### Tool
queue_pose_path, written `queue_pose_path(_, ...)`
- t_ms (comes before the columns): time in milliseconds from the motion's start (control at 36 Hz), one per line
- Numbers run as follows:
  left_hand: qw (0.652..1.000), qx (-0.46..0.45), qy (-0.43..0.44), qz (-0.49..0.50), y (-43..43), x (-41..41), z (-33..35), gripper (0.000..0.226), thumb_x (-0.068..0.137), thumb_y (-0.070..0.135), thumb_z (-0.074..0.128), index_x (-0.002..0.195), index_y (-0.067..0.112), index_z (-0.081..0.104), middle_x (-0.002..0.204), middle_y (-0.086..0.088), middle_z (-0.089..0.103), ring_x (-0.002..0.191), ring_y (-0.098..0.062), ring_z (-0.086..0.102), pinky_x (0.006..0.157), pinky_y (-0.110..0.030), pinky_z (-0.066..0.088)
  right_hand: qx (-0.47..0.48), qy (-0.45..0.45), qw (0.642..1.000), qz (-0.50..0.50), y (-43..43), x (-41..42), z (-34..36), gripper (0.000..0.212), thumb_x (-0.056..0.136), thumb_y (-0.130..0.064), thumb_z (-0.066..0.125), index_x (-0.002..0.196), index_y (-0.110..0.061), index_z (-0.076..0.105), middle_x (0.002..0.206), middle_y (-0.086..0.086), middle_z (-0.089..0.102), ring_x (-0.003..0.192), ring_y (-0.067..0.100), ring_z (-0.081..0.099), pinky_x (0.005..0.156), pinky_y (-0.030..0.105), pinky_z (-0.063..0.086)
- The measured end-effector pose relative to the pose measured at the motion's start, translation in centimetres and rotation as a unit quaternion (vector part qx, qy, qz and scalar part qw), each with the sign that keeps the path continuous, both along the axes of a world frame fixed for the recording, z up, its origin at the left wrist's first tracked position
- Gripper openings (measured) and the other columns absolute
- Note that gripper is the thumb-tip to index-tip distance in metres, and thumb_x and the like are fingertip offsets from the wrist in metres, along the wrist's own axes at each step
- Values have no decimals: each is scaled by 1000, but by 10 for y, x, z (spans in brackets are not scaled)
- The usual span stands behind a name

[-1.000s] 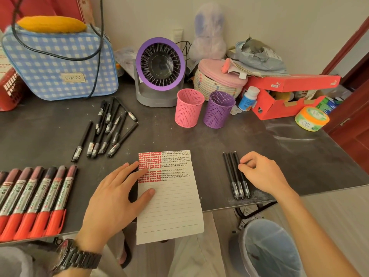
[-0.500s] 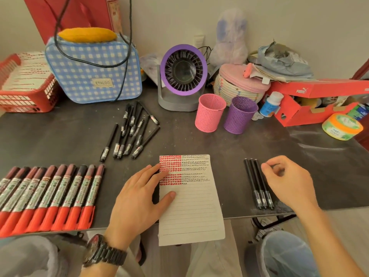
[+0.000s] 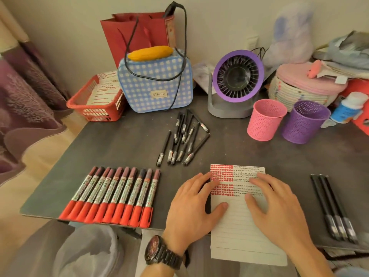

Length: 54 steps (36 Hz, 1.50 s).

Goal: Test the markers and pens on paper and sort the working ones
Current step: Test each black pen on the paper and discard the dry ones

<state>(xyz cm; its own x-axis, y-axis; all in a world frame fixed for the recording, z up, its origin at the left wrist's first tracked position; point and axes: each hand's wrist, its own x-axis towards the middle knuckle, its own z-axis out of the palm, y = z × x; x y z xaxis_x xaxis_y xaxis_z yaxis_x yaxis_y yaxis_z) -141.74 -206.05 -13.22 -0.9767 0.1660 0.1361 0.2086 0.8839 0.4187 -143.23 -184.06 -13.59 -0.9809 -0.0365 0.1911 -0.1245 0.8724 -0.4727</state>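
A lined paper sheet (image 3: 238, 232) with red and black test marks lies at the table's front edge, overhanging it. My left hand (image 3: 191, 208) rests flat on its left side. My right hand (image 3: 279, 208) lies flat on its right side. Both hands hold nothing. Several red markers (image 3: 115, 196) lie in a neat row to the left. A loose pile of black pens (image 3: 183, 140) sits behind the paper. Three black pens (image 3: 333, 208) lie side by side to the right.
A pink mesh cup (image 3: 265, 119) and a purple mesh cup (image 3: 303, 121) stand at the back right. Behind are a purple fan (image 3: 237, 76), a blue checked bag (image 3: 155, 84) and a red basket (image 3: 95, 100) holding paper. The table's left edge (image 3: 54, 168) is near the markers.
My right hand left the three black pens and moved left onto the paper. The view swung left, bringing the whole marker row and the red basket into sight.
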Motion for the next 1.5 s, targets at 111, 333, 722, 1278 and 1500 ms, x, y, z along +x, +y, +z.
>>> queue_pose_path(111,1000,12,-4,-10,0,-1,0,63,92,70,41,147,40,44,160,22,29,150,-3,19,123,-28,15,1,-1,1000,-8,-1,0,1,39,85,-31,76,123,-23,69,139,-3,59,129,22,49,103,45,43)
queue_pose_path(333,994,64,49,78,-50,-37,34,35,90,60,50,119,42,58,128,23,49,113,0,54,88,-26,50,6,-10,1000,1,2,0,1,39,88,-34,73,126,-24,68,141,-4,58,131,24,49,105,48,42)
queue_pose_path(722,955,-141,-118,231,-120,-109,56,20,92,41,55,103,24,58,110,2,62,103,-26,60,75,-34,42,-3,6,1000,-5,4,-3,-2,37,89,-39,69,124,-30,66,140,-11,56,133,17,45,105,45,42)
queue_pose_path(1278,962,237,30,130,-69,-61,82,4,102,28,54,102,31,53,85,16,67,70,-3,59,62,-14,41,-44,84,995,-14,1,-4,-6,46,65,-22,94,105,-31,76,125,-13,67,118,14,54,88,45,53)
queue_pose_path(1500,938,344,-28,-28,-1,5,63,19,100,24,59,103,43,59,104,21,71,96,-1,68,76,-8,46,-296,20,955,-17,1,25,28,40,81,-67,55,111,-44,68,104,-23,71,108,3,60,91,20,42)
